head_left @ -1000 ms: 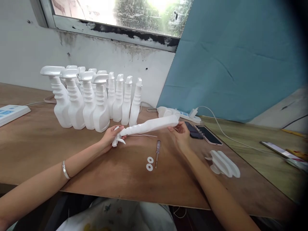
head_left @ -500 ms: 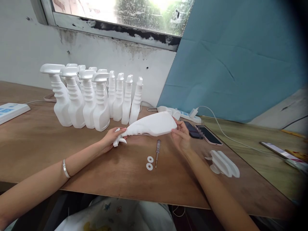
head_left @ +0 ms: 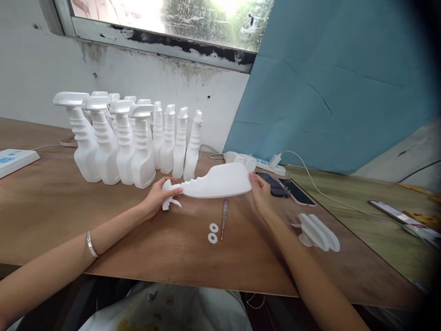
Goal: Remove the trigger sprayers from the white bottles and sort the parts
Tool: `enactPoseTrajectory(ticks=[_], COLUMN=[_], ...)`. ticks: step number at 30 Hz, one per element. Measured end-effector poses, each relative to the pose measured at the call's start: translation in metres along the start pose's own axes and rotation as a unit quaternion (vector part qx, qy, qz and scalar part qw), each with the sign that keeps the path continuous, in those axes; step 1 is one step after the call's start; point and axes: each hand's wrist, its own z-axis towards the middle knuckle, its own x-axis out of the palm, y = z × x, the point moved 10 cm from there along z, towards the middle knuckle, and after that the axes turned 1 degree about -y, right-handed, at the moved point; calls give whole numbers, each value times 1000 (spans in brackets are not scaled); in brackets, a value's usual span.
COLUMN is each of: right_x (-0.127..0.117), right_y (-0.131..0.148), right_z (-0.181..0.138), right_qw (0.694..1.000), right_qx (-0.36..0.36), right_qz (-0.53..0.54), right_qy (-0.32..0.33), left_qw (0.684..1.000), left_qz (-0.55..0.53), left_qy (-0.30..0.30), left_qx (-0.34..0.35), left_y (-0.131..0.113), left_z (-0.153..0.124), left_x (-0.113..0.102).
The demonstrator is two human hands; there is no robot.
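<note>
A white spray bottle (head_left: pixel 220 180) lies sideways in the air above the table, held at both ends. My left hand (head_left: pixel 159 195) is closed around its neck, by the trigger head (head_left: pixel 167 195). The trigger lever points down and toward me. My right hand (head_left: pixel 261 193) grips the bottle's base, thumb on the near side; some of its fingers are hidden behind. Below the bottle lie a clear-handled screwdriver (head_left: pixel 224 216) and two white ring washers (head_left: pixel 213 233).
Several white spray bottles (head_left: pixel 143 151) stand in rows at the back left. White plastic parts (head_left: pixel 319 232) lie at the right on the brown table (head_left: pixel 144 253). Phones (head_left: pixel 296 191), a power strip (head_left: pixel 272 166) and a white cable are behind my right hand. Another strip (head_left: pixel 17 161) sits far left.
The bottle has been rolled about its long axis, so its ridged grip side now faces up and away. Both hands keep hold of it. The view has shifted slightly.
</note>
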Motion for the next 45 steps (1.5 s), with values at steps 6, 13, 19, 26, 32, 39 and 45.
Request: enactPoseTrajectory(ticks=[6, 13, 19, 26, 32, 39, 45], right_x=[23, 23, 12, 20, 22, 22, 27], right_y=[-19, 15, 1, -28, -53, -67, -74], right_z=[-2, -4, 3, -1, -6, -13, -20], right_qw=[986, 982, 992, 988, 964, 948, 930], right_qx=[81, -36, -19, 49, 143, 221, 253], right_qz=[116, 133, 72, -85, -160, -153, -154], right_qy=[86, 127, 100, 122, 154, 172, 218], left_qw=[1000, 1000, 1000, 977, 952, 912, 753], left_qz=[-17, -22, 21, 166, 221, 304, 441], left_qy=[-22, -5, 18, 17, 2, 9, 76], left_qx=[-15, -17, -3, 132, 211, 276, 483], left_y=[4, 3, 2, -24, -43, -50, -74], left_z=[1, 1, 0, -5, -15, -23, -56], left_x=[-5, -1, 2, 3, 8, 17, 42])
